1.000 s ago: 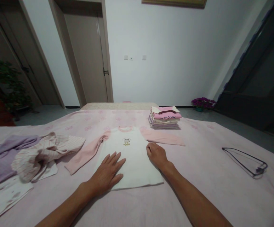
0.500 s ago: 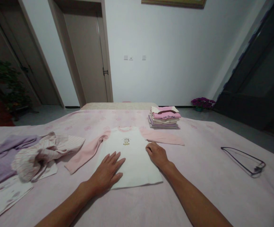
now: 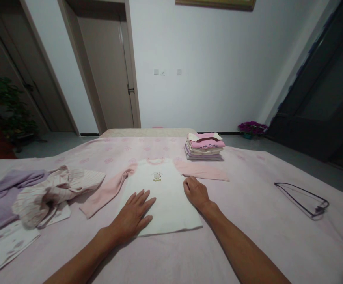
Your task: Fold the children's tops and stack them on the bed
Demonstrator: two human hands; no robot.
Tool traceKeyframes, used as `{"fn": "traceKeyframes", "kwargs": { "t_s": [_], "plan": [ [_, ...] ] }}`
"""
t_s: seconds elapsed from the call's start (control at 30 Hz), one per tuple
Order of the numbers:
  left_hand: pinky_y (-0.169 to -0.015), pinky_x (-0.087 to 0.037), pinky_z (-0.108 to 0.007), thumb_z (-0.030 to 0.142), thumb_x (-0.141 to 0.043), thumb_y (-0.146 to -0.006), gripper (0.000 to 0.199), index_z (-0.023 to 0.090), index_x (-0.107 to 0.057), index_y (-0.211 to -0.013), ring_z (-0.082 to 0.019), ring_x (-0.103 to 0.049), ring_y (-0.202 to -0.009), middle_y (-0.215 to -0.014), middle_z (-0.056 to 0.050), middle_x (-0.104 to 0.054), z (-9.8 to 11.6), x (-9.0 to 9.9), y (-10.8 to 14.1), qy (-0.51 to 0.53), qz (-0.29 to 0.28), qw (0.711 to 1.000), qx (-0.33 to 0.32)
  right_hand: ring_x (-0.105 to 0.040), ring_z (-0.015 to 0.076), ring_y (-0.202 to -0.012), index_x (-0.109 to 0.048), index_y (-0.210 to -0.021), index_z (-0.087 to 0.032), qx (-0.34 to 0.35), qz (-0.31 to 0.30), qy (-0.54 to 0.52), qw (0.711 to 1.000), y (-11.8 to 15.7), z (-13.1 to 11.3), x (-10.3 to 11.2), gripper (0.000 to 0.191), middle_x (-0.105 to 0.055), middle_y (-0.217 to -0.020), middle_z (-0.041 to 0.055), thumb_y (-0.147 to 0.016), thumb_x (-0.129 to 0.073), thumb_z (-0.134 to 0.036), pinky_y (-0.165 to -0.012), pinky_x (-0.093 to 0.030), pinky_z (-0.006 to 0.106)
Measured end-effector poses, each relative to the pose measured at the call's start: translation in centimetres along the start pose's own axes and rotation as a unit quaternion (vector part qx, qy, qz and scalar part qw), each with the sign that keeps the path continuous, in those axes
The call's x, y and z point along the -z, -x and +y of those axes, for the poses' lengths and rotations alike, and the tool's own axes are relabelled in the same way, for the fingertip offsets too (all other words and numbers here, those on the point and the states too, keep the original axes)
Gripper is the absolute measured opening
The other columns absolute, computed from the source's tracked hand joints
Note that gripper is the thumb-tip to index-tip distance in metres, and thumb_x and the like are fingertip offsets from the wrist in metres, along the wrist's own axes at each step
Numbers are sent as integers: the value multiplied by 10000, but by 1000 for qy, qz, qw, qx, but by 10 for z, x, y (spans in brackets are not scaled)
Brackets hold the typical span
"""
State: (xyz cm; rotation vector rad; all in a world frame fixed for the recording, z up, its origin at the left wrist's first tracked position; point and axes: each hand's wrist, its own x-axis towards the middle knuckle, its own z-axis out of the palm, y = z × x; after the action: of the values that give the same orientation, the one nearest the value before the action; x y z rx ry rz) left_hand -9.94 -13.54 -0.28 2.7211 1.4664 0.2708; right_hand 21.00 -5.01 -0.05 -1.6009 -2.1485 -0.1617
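Observation:
A small long-sleeved shirt [image 3: 167, 203], white with pink sleeves and a little printed figure on its chest, lies spread flat on a pink bedspread [image 3: 159, 260]. My left hand [image 3: 136, 215] rests flat on the shirt's lower left part, fingers spread. At the shirt's right side edge, just below the right sleeve, my right hand [image 3: 195, 192] is closed with its fingers curled on the fabric. The fingertips of that hand are hidden. The left sleeve slants down toward me, while the right one points outward.
On the left lies a loose heap of clothes, with a purple garment [image 3: 12, 197] and a striped one [image 3: 59, 189]. A folded stack of clothes [image 3: 204, 146] stands beyond the right sleeve. A black hanger-like triangular frame [image 3: 303, 200] lies at the right.
The whole view has shifted very slightly. Both hands keep their places on the shirt, and the shirt lies as before.

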Motion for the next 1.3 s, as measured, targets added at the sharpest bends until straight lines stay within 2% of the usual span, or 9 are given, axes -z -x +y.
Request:
{"fn": "traceKeyframes", "kwargs": {
  "t_s": [0.47,0.6,0.7,0.8,0.9,1.0,1.1,1.23,1.3],
  "plan": [
    [-1206,-247,-533,465,-445,-1001,547,314,-384,-1523,-297,-253,-1499,-1623,-81,-291,1,2,-1,4,5,1000,0,-614,191,-734,-565,-1038,-208,-142,123,-60,980,-5,39,5,180,-695,-900,38,-914,-443,-163,-655,-389,292],
    [-1193,-277,-538,442,-488,-983,541,294,-427,-1499,-302,-300,-1480,-1602,-92,-340,3,1,1,14,20,1000,-6,-631,214,-925,-592,-794,-215,-68,179,-81,978,-4,48,15,229,-707,-935,57,-752,-442,-47,-816,-446,317],
    [-1174,-336,-502,377,-485,-984,480,267,-493,-1450,-269,-404,-1428,-1538,-86,-455,-2,1,1,31,65,997,-4,-653,201,-884,-618,-772,-217,-22,165,-119,979,-1,41,17,235,-719,-875,42,-755,-442,-61,-848,-473,322],
    [-1163,-352,-498,292,-444,-986,424,236,-556,-1391,-254,-464,-1383,-1464,-91,-545,-22,9,0,20,130,990,48,-645,214,-1055,-660,-1097,-206,56,97,-111,988,2,27,13,301,-721,-1126,72,-872,-465,-162,-971,-461,370],
    [-1168,-295,-557,238,-416,-975,409,236,-605,-1338,-287,-440,-1394,-1443,-98,-565,-59,25,4,-36,159,974,159,-452,268,-1366,-604,-1292,-208,140,24,-37,989,3,19,7,378,-540,-1454,112,-939,-503,-296,-1163,-284,493],
    [-1156,-183,-649,254,-458,-949,374,254,-660,-1265,-361,-356,-1429,-1417,-119,-579,-100,40,19,-122,171,939,272,-373,285,-1431,-595,-1331,-228,136,-28,13,990,3,21,0,403,-459,-1527,108,-971,-489,-375,-1191,-210,549],
    [-1133,-83,-690,195,-493,-902,323,232,-707,-1142,-398,-238,-1471,-1445,-153,-536,-136,50,41,-191,168,912,323,-400,274,-1418,-576,-1367,-238,115,-48,19,992,2,25,-6,431,-473,-1518,106,-990,-452,-407,-1187,-223,554],
    [-1033,-300,-637,128,-482,-864,240,145,-703,-956,-407,-499,-1255,-1184,-168,-652,-171,67,64,-103,124,917,365,-426,263,-1402,-580,-1368,-253,97,-54,4,994,0,27,-10,432,-491,-1506,93,-996,-431,-412,-1174,-270,536],
    [-975,-376,-583,133,-478,-866,241,124,-689,-982,-372,-576,-1110,-1071,-139,-662,-182,85,72,-43,131,918,371,-429,264,-1399,-584,-1364,-246,96,-53,-1,994,0,28,-11,432,-489,-1507,95,-995,-430,-410,-1167,-293,526]
  ]
}}
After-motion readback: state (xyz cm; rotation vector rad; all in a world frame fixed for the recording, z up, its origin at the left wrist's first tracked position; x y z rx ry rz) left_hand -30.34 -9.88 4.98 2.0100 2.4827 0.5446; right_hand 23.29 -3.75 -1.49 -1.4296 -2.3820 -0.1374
